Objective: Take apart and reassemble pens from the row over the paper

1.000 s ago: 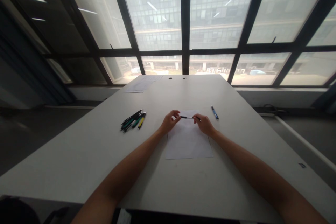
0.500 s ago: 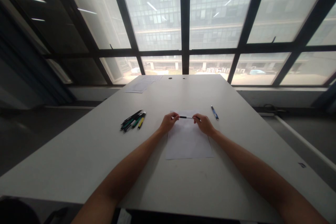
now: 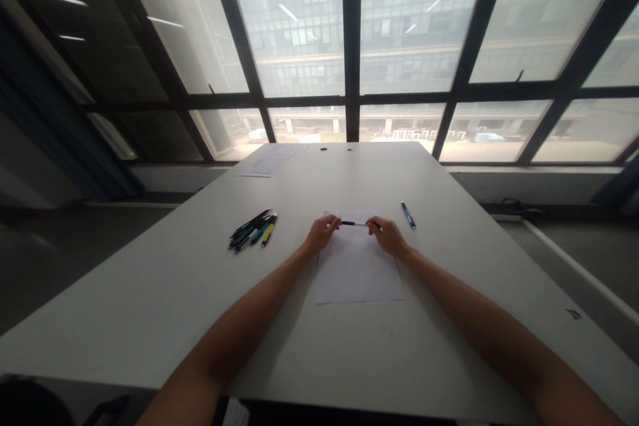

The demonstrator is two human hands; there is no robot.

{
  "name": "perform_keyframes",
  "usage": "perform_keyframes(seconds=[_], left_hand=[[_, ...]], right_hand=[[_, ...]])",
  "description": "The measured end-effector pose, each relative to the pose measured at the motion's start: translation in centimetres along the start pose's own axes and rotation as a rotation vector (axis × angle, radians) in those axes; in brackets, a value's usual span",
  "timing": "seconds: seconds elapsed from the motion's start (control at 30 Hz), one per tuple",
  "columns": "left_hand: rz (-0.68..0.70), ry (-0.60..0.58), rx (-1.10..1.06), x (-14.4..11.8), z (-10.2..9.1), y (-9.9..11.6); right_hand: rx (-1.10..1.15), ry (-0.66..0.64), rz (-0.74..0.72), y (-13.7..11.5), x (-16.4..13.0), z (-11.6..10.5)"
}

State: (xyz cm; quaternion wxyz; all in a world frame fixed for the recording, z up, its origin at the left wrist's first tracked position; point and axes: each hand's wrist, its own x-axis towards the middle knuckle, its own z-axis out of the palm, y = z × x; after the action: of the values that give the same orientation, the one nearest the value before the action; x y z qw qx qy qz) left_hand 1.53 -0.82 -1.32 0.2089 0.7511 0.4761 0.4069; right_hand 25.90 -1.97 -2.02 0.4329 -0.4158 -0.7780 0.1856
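A slim pen (image 3: 355, 223) with a dark end and a pale middle is held level above the far edge of a white sheet of paper (image 3: 357, 269), which lies flat near the middle of a long white table (image 3: 150, 306). The pen's left end is pinched between the thumb and fingertips of the left hand (image 3: 322, 234), whose fingers are curled closed around it, while the right end is gripped in the same way by the right hand (image 3: 388, 237). Both hands are seen just above the sheet's far edge, with the forearms stretched forward over the tabletop from the near side; whether the hands rest on the paper cannot be told. To the left, well apart from the hands, a bundle of pens (image 3: 252, 229) is laid on the table, dark, green and yellow barrels lying side by side and touching. To the right, near the right hand but clear of the sheet, a single blue pen (image 3: 408, 214) is laid on the bare surface. At the far end of the table a further sheet of printed paper (image 3: 272, 160) is seen, close to the large framed window (image 3: 352, 46).
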Motion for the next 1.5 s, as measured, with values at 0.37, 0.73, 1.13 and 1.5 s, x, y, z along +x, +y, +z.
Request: perform_keyframes(seconds=[0.37,0.73,1.13,1.5], left_hand=[[0.011,-0.002,-0.016,-0.1,-0.1,0.0],[0.015,0.054,-0.044,-0.2,-0.3,0.3],[0.098,0.005,-0.018,-0.6,-0.3,1.0],[0.142,-0.100,-0.118,-0.7,-0.4,1.0]], right_hand=[[0.000,0.000,0.003,0.5,0.0,0.1],[0.014,-0.004,0.043,0.3,-0.1,0.2],[0.865,0.196,0.332,-0.5,0.7,0.2],[1.152,0.108,0.441,-0.9,0.8,0.3]])
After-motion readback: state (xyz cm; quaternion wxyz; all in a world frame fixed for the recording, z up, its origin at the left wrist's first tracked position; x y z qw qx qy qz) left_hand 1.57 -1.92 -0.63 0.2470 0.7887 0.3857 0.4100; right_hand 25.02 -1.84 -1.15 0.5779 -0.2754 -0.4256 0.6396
